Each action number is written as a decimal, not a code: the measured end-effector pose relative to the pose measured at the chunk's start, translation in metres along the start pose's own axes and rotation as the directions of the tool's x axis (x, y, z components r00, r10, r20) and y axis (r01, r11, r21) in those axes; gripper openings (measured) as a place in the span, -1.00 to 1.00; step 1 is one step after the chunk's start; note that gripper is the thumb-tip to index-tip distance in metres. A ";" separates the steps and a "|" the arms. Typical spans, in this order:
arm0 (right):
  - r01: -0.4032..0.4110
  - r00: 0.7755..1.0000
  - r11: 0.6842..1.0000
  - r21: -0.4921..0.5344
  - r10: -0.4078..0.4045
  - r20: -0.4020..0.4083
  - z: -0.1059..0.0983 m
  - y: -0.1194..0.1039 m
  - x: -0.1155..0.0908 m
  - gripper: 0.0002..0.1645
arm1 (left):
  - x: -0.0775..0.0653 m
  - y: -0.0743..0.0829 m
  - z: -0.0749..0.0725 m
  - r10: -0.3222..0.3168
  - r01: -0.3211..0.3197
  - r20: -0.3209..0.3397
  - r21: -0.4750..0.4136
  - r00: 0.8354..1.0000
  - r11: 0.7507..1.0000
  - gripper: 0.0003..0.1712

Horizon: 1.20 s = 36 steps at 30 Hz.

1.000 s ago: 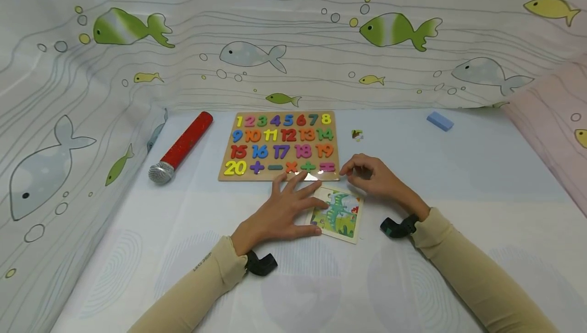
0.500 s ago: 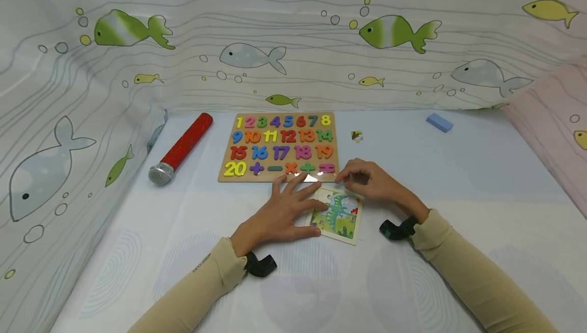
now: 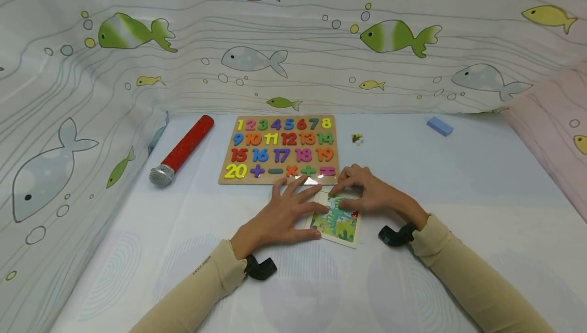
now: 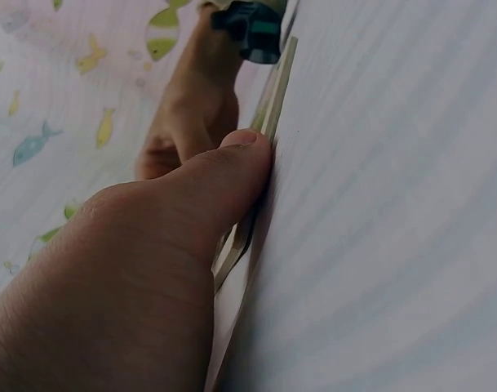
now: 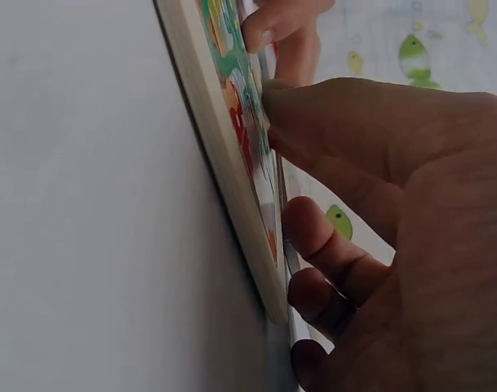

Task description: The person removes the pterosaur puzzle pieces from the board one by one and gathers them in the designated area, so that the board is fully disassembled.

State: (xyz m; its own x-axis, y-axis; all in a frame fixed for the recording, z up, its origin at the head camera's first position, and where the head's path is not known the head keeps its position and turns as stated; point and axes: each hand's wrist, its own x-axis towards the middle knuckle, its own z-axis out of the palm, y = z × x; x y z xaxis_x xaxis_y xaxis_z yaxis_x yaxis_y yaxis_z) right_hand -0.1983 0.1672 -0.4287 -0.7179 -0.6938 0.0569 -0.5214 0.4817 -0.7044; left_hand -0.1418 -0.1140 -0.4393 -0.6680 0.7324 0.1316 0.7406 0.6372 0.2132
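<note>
Now our right hand (image 3: 370, 190) is over the upper part of the picture puzzle (image 3: 339, 227), while a second ago it was beside the corner of the number board (image 3: 249, 181). This means, we judge, that the work has come to this upper part, whereas the loose puzzle piece (image 3: 357, 139) remains apart on the bench (image 3: 330, 297), behind the right hand. Our left hand (image 3: 284, 215) keeps its fingers spread and straight, with the thumb against the near edge of the puzzle, and it clamps nothing. The right fingers are bent, and thumb and forefinger come down to the picture; whether they pinch a piece, we cannot tell. The puzzle lies flat, slightly turned, just before the number board. Its frame is thin and pale, wood-like, with a rounded corner, around a green dinosaur picture. The board is brown and catches a glossy reflection, and its coloured numerals look thick and smooth. Further left lies a red microphone (image 3: 188, 144) with grainy body and round silver mesh; far right, a plain blue block (image 3: 439, 126).
</note>
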 end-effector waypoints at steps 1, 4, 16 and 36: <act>0.004 1.000 1.000 -0.008 -0.004 0.007 0.000 -0.001 0.000 -0.66 | 0.000 0.000 0.000 0.001 -0.001 -0.001 0.000 1.000 1.000 -0.39; 0.021 0.999 0.999 -0.032 -0.020 0.027 -0.002 -0.003 0.000 -0.63 | 0.001 0.000 0.000 0.005 -0.005 -0.012 -0.004 1.000 1.000 -0.39; 0.014 0.993 0.996 -0.090 -0.003 0.120 -0.005 -0.006 -0.002 -0.51 | 0.001 0.002 0.001 0.005 -0.006 -0.027 -0.023 1.000 1.000 -0.39; 0.032 0.986 0.999 -0.028 -0.027 0.162 -0.008 -0.001 -0.002 -0.58 | -0.001 0.000 0.000 0.066 -0.066 -0.009 0.024 0.998 0.998 -0.38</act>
State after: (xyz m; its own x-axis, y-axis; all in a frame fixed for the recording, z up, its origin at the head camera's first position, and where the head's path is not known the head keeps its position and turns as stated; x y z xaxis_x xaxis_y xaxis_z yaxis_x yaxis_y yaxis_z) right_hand -0.2001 0.1723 -0.4226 -0.6196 -0.7840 -0.0395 -0.5566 0.4743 -0.6821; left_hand -0.1412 -0.1142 -0.4397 -0.6180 0.7710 0.1537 0.7846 0.5929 0.1812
